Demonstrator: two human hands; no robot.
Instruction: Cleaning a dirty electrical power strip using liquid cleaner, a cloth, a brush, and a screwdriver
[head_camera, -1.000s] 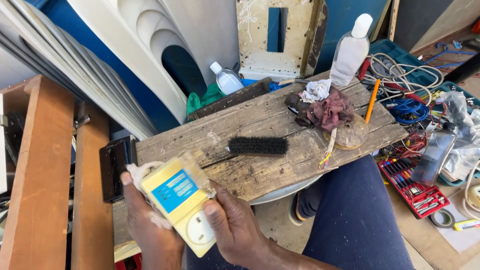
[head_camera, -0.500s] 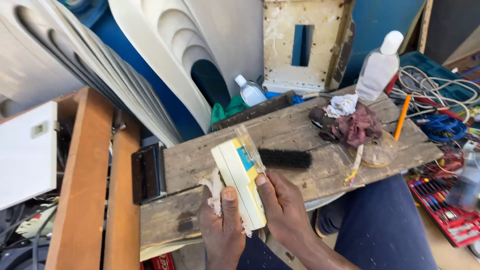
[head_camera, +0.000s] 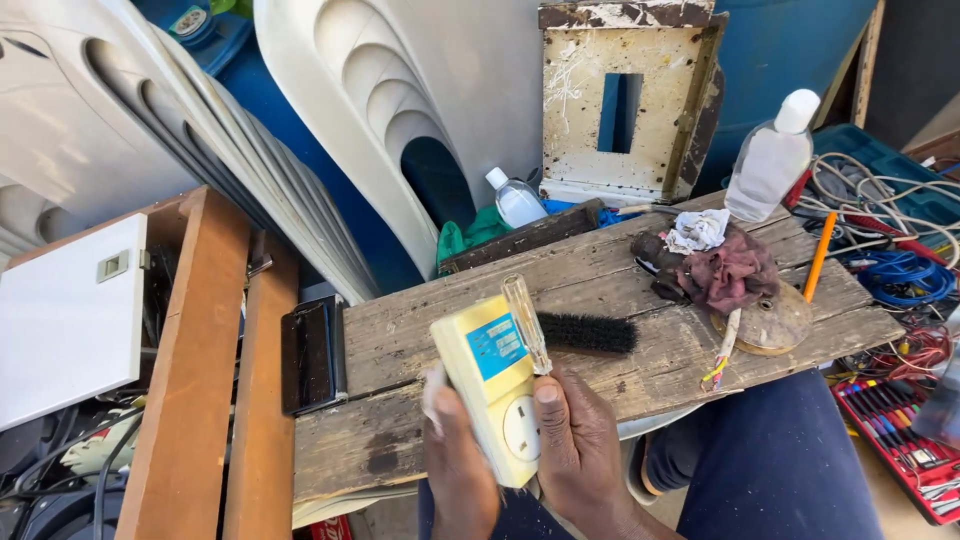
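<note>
Both my hands hold a pale yellow plug-in socket unit with a blue label and a round socket face, over the near edge of a weathered wooden board. My left hand grips its left side, with a bit of white cloth under the thumb. My right hand grips the right side and also pins a clear-handled screwdriver along the unit, handle pointing away from me. A black brush lies on the board just beyond.
On the board's right lie a maroon rag, an orange pencil and a clear bottle. A black box sits at its left end. Cables and a red tool case lie right; stacked white plastic chairs stand behind.
The socket unit was turned edge-on half a second ago; now its face points up again. The screwdriver handle now shows along its right side.
</note>
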